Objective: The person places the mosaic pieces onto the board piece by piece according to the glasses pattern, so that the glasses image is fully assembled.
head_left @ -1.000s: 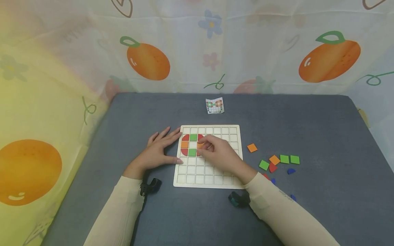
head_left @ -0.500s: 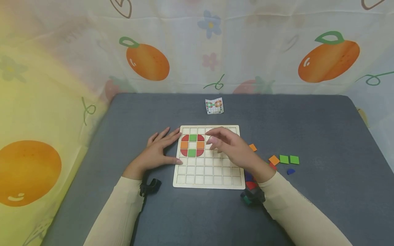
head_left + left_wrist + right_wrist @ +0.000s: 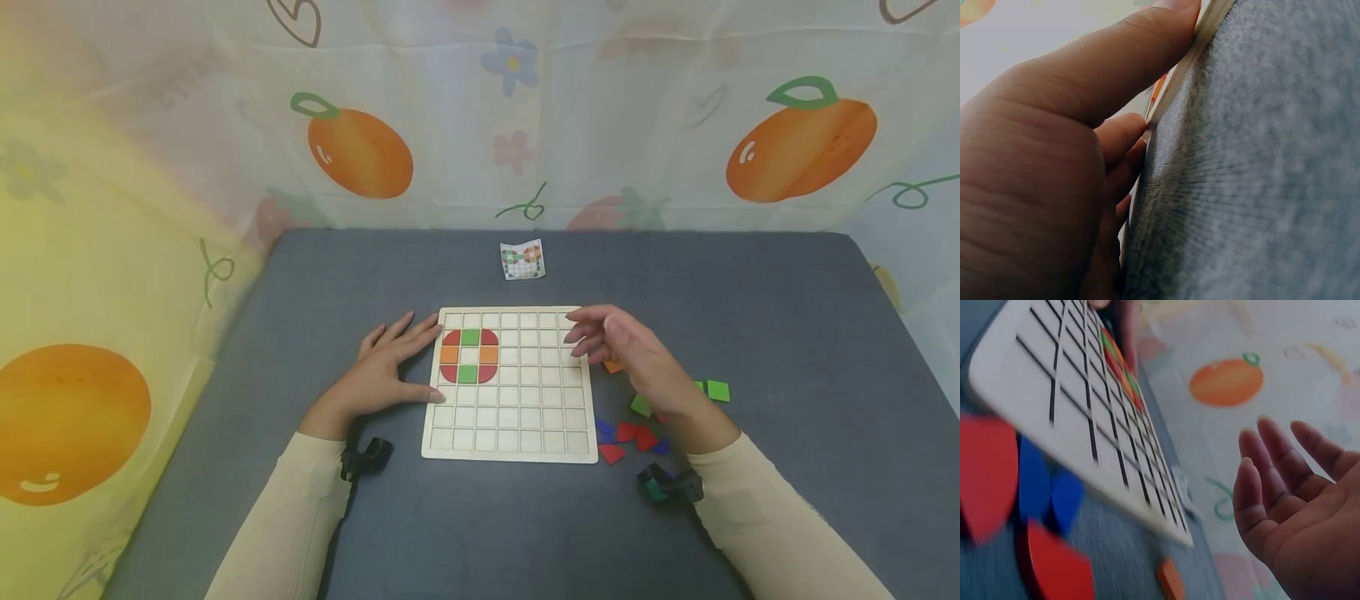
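Observation:
A pale wooden grid board [image 3: 517,421] lies flat on the dark grey table. Near its upper left, red, green and orange tiles form a rounded ring around a bare square, among them a green tile [image 3: 468,373] and an orange tile [image 3: 488,355]. Along the board's left edge rests my left hand [image 3: 378,375], thumb and fingertips against the rim, fingers spread. My right hand [image 3: 637,354] hovers over the board's right edge with nothing in it. Its loosely bent fingers [image 3: 1285,465] and bare palm show in the right wrist view.
Right of the board lie loose pieces: red tiles [image 3: 646,438], blue tiles [image 3: 604,430], a green square [image 3: 717,391] and an orange tile [image 3: 613,366], some partly behind my right hand. A small printed card [image 3: 522,259] with a coloured grid pattern lies beyond the board.
My right hand has let go of the orange tile at the ring's right side and moved right, off the ring to the board's right edge. My left hand has stayed in place.

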Available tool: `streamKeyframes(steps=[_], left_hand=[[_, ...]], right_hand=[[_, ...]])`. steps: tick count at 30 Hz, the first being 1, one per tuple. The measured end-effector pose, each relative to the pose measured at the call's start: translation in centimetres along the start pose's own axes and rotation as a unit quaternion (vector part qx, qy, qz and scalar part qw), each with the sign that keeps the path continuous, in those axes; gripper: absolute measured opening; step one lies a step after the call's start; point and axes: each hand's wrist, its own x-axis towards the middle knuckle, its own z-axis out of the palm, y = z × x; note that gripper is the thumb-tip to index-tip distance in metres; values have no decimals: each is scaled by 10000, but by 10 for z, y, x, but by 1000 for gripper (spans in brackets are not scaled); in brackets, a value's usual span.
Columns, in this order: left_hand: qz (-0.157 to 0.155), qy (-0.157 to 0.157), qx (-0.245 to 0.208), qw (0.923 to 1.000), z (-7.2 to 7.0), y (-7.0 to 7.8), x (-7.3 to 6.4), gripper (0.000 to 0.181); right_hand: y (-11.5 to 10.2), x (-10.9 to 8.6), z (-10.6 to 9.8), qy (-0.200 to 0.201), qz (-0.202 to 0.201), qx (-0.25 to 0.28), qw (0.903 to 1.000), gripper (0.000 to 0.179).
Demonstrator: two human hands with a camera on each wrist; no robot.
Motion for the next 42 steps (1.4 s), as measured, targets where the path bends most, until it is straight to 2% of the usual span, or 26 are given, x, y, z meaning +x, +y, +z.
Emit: streamKeyframes(steps=[4,8,11,14,16,20,23,27,30,34,42], left_hand=[[-42,-2,-19,10000,1,0,0,113],[17,17,-42,10000,1,-1,0,113],[71,17,-62,10000,1,-1,1,113],[67,8,-63,10000,2,0,1,113],[39,1,-50,10000,2,0,1,113],[24,7,-25,10000,2,0,1,113],[21,17,-10,10000,1,1,1,113],[3,31,-22,10000,1,0,0,113],[18,48,-34,10000,2,-1,1,113],[18,58,-29,10000,2,-2,1,113],[25,19,30,10000,2,-1,1,113]], right_hand=[[1,-11,-17,175,-177,12,9997,55],[6,-23,-34,378,-121,-97,9992,44],[12,-32,-46,532,-5,-377,9979,39],[18,-42,-55,574,281,-861,9942,36],[21,-48,-61,471,559,-1173,9904,40],[28,-55,-70,-32,1084,-1859,9766,56],[30,-56,-75,-484,1201,-2274,9652,59],[30,-55,-77,-930,1023,-2724,9522,51],[30,-55,-77,-1033,896,-2999,9441,37],[31,-55,-77,-921,744,-3159,9414,25],[33,-56,-75,-830,572,-3366,9362,28]])
